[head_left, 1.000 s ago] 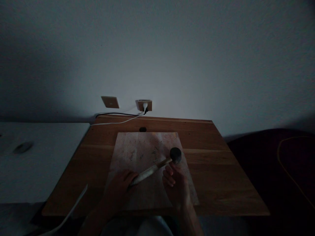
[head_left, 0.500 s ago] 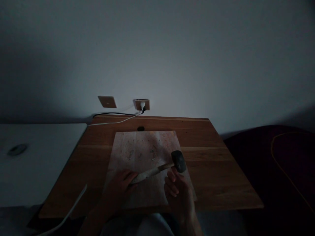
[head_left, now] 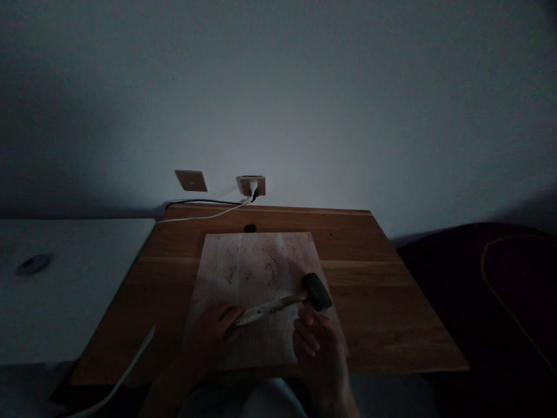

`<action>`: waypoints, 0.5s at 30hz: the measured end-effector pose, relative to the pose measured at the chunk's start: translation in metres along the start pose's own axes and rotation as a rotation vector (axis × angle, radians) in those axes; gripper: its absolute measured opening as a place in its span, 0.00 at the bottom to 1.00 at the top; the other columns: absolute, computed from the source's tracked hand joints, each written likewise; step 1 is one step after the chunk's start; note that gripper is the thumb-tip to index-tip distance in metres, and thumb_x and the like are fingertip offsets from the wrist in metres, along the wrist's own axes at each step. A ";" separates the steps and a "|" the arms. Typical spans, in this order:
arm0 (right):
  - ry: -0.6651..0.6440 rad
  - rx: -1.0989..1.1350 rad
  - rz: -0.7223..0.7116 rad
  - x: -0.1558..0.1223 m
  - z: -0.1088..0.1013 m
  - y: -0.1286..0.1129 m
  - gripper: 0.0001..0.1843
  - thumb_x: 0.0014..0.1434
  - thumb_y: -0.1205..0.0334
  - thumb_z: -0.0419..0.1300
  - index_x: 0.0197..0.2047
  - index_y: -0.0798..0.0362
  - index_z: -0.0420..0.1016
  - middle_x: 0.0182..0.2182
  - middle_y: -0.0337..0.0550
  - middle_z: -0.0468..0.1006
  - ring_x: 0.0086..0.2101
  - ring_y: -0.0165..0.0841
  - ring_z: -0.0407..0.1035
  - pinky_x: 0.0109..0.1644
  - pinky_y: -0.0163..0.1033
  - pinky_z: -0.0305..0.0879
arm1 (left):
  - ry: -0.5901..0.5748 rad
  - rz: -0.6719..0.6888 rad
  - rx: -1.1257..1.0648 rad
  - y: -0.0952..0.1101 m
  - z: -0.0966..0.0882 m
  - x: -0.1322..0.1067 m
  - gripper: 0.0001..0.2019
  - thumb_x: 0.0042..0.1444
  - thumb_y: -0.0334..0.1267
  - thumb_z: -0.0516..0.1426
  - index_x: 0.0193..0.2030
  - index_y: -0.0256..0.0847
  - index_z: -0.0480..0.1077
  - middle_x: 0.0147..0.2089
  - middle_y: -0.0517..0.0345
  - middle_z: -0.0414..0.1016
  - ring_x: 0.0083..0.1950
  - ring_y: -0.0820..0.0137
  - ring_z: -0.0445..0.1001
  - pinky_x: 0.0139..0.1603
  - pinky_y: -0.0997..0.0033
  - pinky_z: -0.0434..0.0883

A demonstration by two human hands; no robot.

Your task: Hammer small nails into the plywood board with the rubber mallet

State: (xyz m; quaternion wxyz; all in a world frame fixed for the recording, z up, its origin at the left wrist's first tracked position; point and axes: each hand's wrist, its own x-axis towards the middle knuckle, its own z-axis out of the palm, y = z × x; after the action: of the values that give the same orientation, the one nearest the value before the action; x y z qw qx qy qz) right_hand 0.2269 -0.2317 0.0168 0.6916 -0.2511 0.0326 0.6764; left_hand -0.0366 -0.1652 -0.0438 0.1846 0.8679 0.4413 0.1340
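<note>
My left hand (head_left: 214, 332) is closed round the end of the pale handle of a mallet (head_left: 317, 291). The mallet lies slanted over a pale board (head_left: 256, 342), its dark, blocky head toward the right; whether it touches the board is hard to tell. Just below that head is my right hand (head_left: 319, 345), fingers curled in. Anything inside those fingers is hidden in the dim light, and contact with the mallet cannot be made out. Several small nails (head_left: 270, 268) lie scattered on the board beyond the handle.
The board rests on a wooden table (head_left: 383, 313) against the wall. A socket (head_left: 258, 186) there has plugs and cables (head_left: 209, 216). To the left stands a white surface (head_left: 87, 290) with a dark oval spot. A white cable (head_left: 130, 366) hangs near the front left edge.
The mallet's head has dropped slightly toward the board and me. My right hand has shifted a little down and right. My left hand keeps its hold on the handle.
</note>
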 end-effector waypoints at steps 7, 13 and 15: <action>-0.010 -0.004 0.006 -0.003 0.006 -0.003 0.16 0.59 0.66 0.76 0.36 0.53 0.71 0.28 0.30 0.72 0.19 0.17 0.55 0.19 0.22 0.55 | 0.021 0.002 -0.038 0.003 -0.004 -0.001 0.17 0.66 0.35 0.62 0.61 0.48 0.79 0.56 0.51 0.84 0.55 0.58 0.82 0.57 0.56 0.81; -0.018 -0.034 0.012 0.000 0.011 -0.004 0.14 0.59 0.67 0.73 0.39 0.51 0.71 0.28 0.30 0.71 0.19 0.18 0.53 0.19 0.22 0.54 | 0.000 -0.034 -0.054 0.003 -0.003 -0.001 0.20 0.65 0.33 0.61 0.63 0.49 0.78 0.57 0.50 0.83 0.55 0.59 0.82 0.57 0.57 0.81; -0.013 -0.028 0.002 0.001 0.012 -0.003 0.13 0.58 0.67 0.74 0.40 0.51 0.72 0.28 0.30 0.72 0.19 0.19 0.53 0.19 0.22 0.55 | -0.008 -0.043 -0.053 0.002 -0.003 -0.001 0.21 0.65 0.32 0.61 0.63 0.49 0.78 0.58 0.49 0.82 0.56 0.58 0.81 0.59 0.55 0.80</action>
State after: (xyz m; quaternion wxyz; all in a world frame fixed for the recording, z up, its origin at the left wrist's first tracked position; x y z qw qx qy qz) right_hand 0.2264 -0.2257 0.0282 0.6874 -0.2565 0.0189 0.6792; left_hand -0.0365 -0.1666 -0.0402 0.2120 0.8536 0.4552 0.1384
